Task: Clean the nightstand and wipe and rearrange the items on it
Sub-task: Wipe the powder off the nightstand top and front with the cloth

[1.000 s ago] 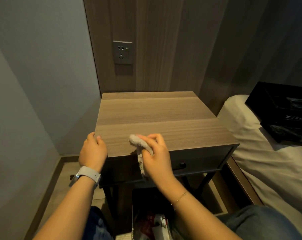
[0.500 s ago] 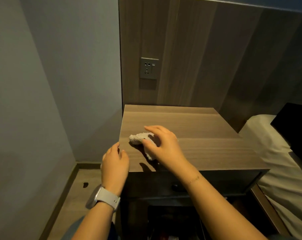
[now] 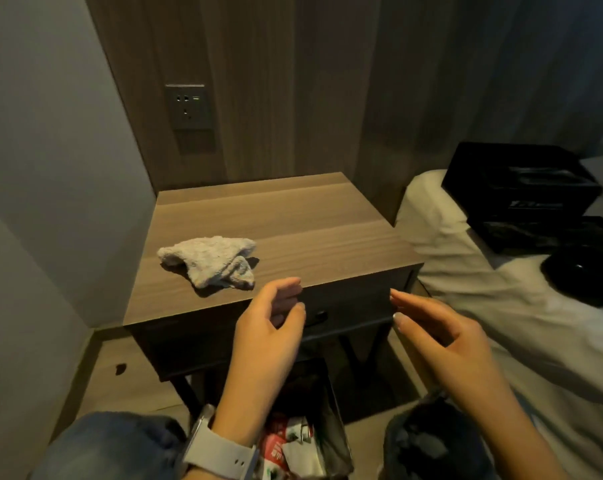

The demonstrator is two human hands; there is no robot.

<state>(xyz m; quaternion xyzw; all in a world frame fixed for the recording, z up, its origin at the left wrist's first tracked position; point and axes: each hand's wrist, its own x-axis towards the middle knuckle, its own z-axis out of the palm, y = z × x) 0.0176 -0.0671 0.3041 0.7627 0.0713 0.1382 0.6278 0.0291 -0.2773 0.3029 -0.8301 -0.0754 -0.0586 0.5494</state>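
The wooden nightstand (image 3: 327, 233) stands against the panelled wall, its top bare except for a crumpled pale cloth (image 3: 212, 266) lying near the front left. My left hand (image 3: 267, 336) hovers in front of the drawer, fingers loosely curled and empty, just right of the cloth and apart from it. My right hand (image 3: 442, 336) is held out flat in front of the nightstand's right front corner, fingers apart, holding nothing. A small dark drawer knob (image 3: 319, 317) shows between the two hands.
A bed with white sheets (image 3: 501, 306) lies to the right, with black boxes (image 3: 521, 188) and a dark object on it. An open dark bin (image 3: 307, 441) with wrappers stands under the nightstand. A wall socket (image 3: 189, 107) sits above. Grey wall close on the left.
My right hand has let go of the cloth, which now lies on the nightstand top. Both hands have drawn back in front of the drawer. The camera has swung right toward the bed.
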